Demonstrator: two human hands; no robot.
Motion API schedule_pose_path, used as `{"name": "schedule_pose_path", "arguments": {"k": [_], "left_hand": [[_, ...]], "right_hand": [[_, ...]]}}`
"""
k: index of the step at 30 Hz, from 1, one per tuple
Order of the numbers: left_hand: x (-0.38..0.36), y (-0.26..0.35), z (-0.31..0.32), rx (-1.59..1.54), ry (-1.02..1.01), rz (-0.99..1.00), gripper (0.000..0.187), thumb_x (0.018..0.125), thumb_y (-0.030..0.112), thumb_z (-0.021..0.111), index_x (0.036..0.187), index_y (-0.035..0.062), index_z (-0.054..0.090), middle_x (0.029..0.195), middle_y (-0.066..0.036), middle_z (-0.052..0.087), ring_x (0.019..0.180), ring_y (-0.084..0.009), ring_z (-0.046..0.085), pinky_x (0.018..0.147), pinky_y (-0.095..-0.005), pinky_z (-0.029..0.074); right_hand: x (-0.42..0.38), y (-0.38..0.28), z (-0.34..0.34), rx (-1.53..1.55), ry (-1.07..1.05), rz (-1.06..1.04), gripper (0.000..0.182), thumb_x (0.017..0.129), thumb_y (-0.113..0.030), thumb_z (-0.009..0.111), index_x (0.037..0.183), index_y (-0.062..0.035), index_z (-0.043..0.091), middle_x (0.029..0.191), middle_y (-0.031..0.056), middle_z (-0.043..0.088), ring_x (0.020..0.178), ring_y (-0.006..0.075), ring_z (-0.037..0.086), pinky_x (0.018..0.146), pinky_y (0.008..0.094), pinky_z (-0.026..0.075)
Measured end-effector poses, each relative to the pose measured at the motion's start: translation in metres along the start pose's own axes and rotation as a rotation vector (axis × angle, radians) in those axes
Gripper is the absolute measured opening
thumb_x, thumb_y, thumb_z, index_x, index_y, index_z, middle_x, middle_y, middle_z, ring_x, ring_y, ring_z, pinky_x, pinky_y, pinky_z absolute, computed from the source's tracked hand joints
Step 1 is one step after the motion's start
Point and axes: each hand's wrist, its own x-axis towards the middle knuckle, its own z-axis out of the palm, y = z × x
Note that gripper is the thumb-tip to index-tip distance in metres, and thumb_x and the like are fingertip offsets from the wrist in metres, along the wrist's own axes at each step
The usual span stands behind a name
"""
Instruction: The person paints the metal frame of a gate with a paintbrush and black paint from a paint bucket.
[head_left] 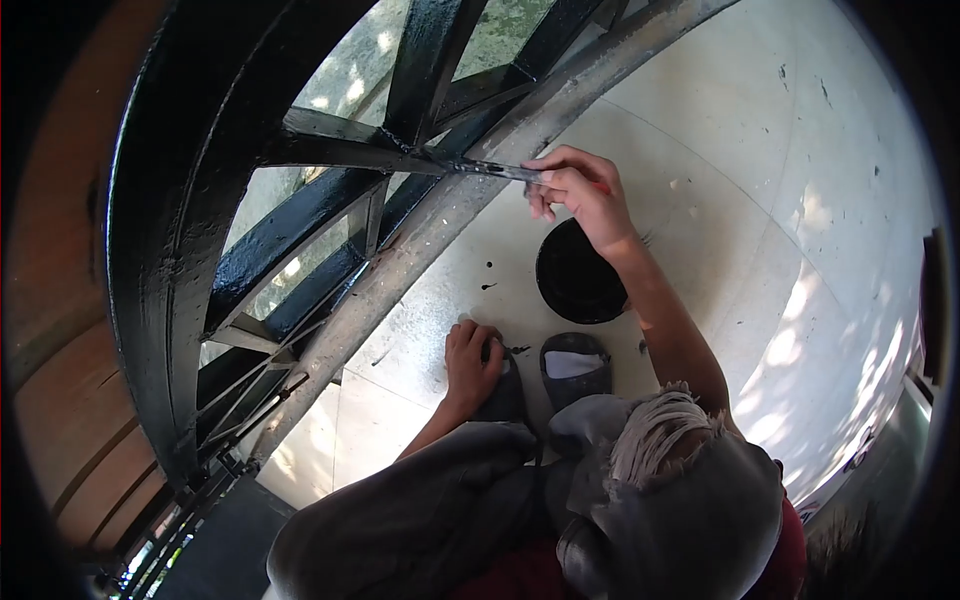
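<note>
My right hand (583, 192) is closed around a paintbrush (510, 172), with a bit of red handle showing by the palm. The brush's dark tip reaches left to a joint in the black metal grille (415, 105) and appears to touch it. Below that hand, a round black paint container (580, 272) stands on the floor. My left hand (470, 362) is low by my left foot, its fingers loosely bent and apart beside the toe of a dark slipper (503, 395). Nothing shows in that hand.
A paint-spotted pipe or rail (400, 270) runs diagonally along the grille's base. Pale floor tiles (700, 180) carry several black drips. My right foot, in another dark slipper (577, 368), is just below the container. Brownish panels (80, 420) lie beyond the grille at left.
</note>
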Motion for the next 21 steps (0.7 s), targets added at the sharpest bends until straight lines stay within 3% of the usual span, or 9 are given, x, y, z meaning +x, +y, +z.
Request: {"name": "schedule_pose_path", "arguments": {"k": [4, 8, 11, 14, 16, 21], "left_hand": [[-0.002, -0.001, 0.000, -0.017, 0.001, -0.006, 0.010, 0.084, 0.007, 0.064, 0.094, 0.0062, 0.067, 0.094, -0.010, 0.057, 0.093, -0.0326, 0.054, 0.083, -0.0442, 0.042], [0.000, -0.002, -0.001, -0.027, 0.005, 0.022, 0.010, 0.084, 0.007, 0.064, 0.094, 0.0062, 0.067, 0.094, -0.010, 0.057, 0.093, -0.0327, 0.054, 0.083, -0.0442, 0.042], [-0.001, -0.001, 0.001, -0.027, 0.013, 0.014, 0.010, 0.084, 0.006, 0.062, 0.093, 0.0045, 0.067, 0.093, -0.011, 0.057, 0.093, -0.0313, 0.054, 0.085, -0.0426, 0.043], [-0.002, -0.002, 0.001, -0.020, 0.031, 0.024, 0.010, 0.084, 0.006, 0.062, 0.093, 0.0046, 0.067, 0.093, -0.011, 0.057, 0.094, -0.0315, 0.054, 0.085, -0.0429, 0.043], [-0.001, -0.002, 0.000, -0.025, 0.038, 0.034, 0.009, 0.084, 0.008, 0.064, 0.092, 0.0066, 0.067, 0.092, -0.011, 0.057, 0.092, -0.0329, 0.054, 0.084, -0.0445, 0.042], [-0.001, -0.001, -0.002, -0.045, 0.046, 0.022, 0.008, 0.084, 0.008, 0.065, 0.091, 0.0070, 0.067, 0.092, -0.010, 0.057, 0.092, -0.0321, 0.055, 0.085, -0.0446, 0.042]], "right_hand": [[0.011, 0.003, -0.009, 0.118, 0.103, -0.001, 0.018, 0.098, -0.003, 0.052, 0.105, 0.0080, 0.065, 0.076, 0.0132, 0.065, 0.066, 0.0188, 0.065, 0.057, 0.0286, 0.048], [0.011, 0.005, 0.012, -0.136, 0.008, -0.035, 0.014, 0.096, -0.002, 0.054, 0.099, 0.0075, 0.064, 0.077, 0.0109, 0.066, 0.065, 0.0140, 0.064, 0.058, 0.0271, 0.048], [0.001, -0.005, 0.000, -0.122, 0.018, -0.004, 0.019, 0.097, -0.002, 0.052, 0.104, 0.0104, 0.064, 0.079, 0.0140, 0.065, 0.067, 0.0160, 0.064, 0.057, 0.0270, 0.047], [0.002, -0.010, 0.008, -0.176, 0.080, -0.028, 0.013, 0.095, -0.001, 0.054, 0.099, 0.0079, 0.062, 0.079, 0.0123, 0.066, 0.066, 0.0141, 0.064, 0.058, 0.0265, 0.047], [0.005, -0.006, 0.023, -0.432, 0.072, -0.140, 0.003, 0.092, 0.002, 0.057, 0.093, 0.0043, 0.059, 0.078, 0.0100, 0.066, 0.067, 0.0119, 0.064, 0.059, 0.0254, 0.047], [-0.027, -0.017, 0.020, -0.675, 0.029, -0.178, 0.020, 0.087, 0.002, 0.066, 0.103, 0.0018, 0.056, 0.079, 0.0082, 0.067, 0.074, 0.0096, 0.064, 0.069, 0.0259, 0.051]]}}
